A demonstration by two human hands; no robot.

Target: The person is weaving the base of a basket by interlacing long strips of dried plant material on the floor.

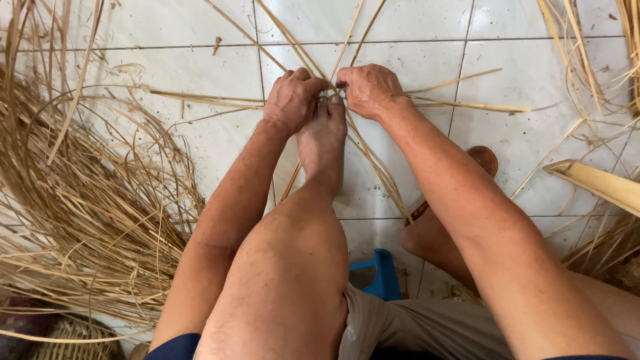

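A bare knee fills the foreground, its foot pinning crossed pale-yellow cane strips to the white tiled floor. Left hand and right hand both pinch the strips at the crossing — just above the toes — beside a heap of loose tan fibres.

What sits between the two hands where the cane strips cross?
In the head view, the bare foot's toes pin the crossed thin tan cane strips between left hand and right hand.

Reed heap blocks left; bare tile floor free to right.
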